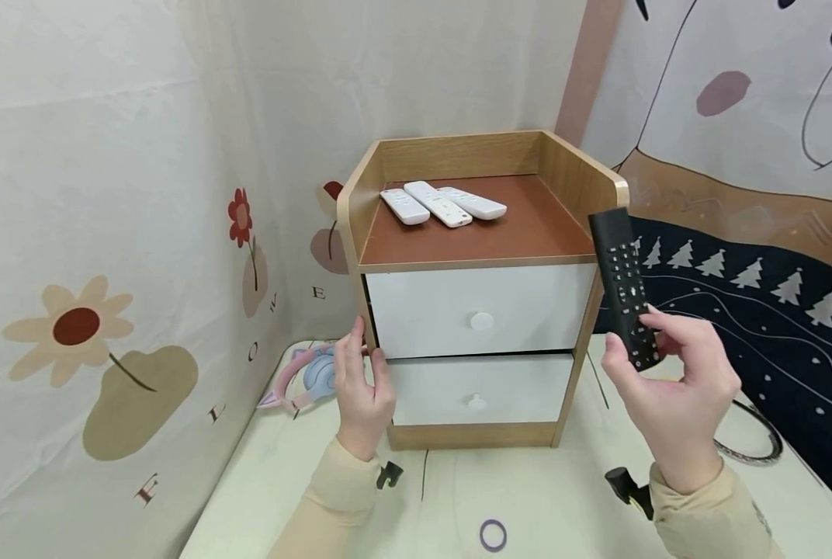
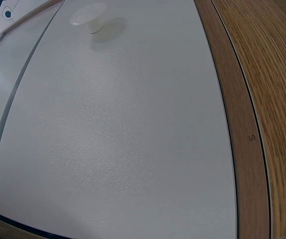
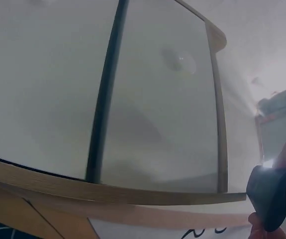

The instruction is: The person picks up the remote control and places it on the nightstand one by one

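A black remote control (image 1: 625,287) is pinched near its lower end between the thumb and fingers of my right hand (image 1: 681,380), held upright by the cabinet's right side. In the right wrist view the end of the remote (image 3: 268,199) shows dark at the lower right. My left hand (image 1: 363,388) rests against the left front edge of the small wooden cabinet (image 1: 472,436), fingers pointing up. Three white remotes (image 1: 438,203) lie close together on the brown cabinet top. Both white drawers, the upper drawer (image 1: 423,310) and the lower drawer (image 1: 423,392), have round knobs.
Pink and blue cat-ear headphones (image 1: 311,378) lie left of the cabinet. On the white table are a purple ring (image 1: 493,536) in front and a dark cord loop (image 1: 758,442) at the right. Raised wooden sides edge the cabinet top. Printed fabric hangs behind.
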Demonstrator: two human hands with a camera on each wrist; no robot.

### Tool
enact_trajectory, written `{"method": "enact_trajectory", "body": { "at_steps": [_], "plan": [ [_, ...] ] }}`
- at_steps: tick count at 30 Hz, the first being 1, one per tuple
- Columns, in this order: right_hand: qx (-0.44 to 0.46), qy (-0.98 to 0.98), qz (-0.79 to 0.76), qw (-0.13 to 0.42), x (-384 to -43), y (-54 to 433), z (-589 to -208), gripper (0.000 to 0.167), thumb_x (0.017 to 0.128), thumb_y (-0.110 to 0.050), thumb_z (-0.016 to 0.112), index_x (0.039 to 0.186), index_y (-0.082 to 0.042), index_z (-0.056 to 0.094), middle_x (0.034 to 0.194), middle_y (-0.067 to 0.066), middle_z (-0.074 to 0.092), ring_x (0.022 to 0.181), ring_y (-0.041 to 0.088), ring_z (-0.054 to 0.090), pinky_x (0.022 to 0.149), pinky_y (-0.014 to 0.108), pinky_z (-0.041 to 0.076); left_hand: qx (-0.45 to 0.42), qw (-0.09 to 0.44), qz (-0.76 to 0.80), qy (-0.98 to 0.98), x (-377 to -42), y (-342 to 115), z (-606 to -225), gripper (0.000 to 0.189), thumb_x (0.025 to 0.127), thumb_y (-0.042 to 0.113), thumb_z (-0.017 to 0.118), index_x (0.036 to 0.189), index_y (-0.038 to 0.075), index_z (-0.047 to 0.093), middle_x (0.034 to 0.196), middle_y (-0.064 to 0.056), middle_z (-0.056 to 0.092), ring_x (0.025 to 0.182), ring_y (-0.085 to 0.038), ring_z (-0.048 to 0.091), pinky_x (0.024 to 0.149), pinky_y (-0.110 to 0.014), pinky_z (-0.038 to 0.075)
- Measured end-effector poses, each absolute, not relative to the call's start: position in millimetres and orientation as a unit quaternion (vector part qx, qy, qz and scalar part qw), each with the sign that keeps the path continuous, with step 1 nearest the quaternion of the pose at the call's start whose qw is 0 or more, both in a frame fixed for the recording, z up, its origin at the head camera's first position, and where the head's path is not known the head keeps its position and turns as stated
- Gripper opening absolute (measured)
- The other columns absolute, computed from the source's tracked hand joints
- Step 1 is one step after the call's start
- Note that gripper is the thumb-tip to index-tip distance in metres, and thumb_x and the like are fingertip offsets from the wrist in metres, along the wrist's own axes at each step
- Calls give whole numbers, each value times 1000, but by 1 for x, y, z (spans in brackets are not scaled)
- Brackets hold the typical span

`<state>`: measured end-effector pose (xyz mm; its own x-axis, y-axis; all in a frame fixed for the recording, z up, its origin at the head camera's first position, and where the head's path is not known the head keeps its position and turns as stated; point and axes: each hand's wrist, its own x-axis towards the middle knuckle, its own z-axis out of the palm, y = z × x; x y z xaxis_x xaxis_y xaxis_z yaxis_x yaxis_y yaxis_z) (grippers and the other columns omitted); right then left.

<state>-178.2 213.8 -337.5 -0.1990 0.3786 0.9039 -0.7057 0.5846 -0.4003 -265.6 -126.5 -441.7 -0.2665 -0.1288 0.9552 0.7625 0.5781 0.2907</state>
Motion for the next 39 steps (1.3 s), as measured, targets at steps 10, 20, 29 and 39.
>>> {"method": "enact_trajectory", "body": {
  "at_steps": [10,20,29,39],
  "plan": [
    [119,-750,328,562,-182,205,-306,40,83,-25,82,114,1,82,98,23,76,84,-6,45,80,9,37,-215,542,-410,-701,-263,-127,-442,61,100,-11,57,160,-7,46,126,-29,60,106,-37,59,91,-34,53],
    [120,-816,245,511,-183,187,-268,35,92,-23,80,120,-2,81,108,23,81,86,37,61,75,37,41,-218,547,-413,-695,-263,-127,-442,62,99,-13,58,159,-6,47,126,-27,61,105,-35,59,90,-34,52],
    [129,-845,170,490,-189,173,-242,33,101,-21,75,121,5,80,119,28,77,96,50,66,82,57,51,-214,538,-419,-700,-264,-125,-439,61,100,-9,58,160,-4,47,126,-27,60,107,-37,58,90,-38,53],
    [121,-903,110,397,-203,154,-220,38,105,-22,61,118,9,78,118,33,76,103,53,66,87,60,55,-210,539,-422,-698,-262,-124,-440,60,100,-9,57,159,-5,48,124,-28,61,106,-37,58,88,-44,52]
  ]
}}
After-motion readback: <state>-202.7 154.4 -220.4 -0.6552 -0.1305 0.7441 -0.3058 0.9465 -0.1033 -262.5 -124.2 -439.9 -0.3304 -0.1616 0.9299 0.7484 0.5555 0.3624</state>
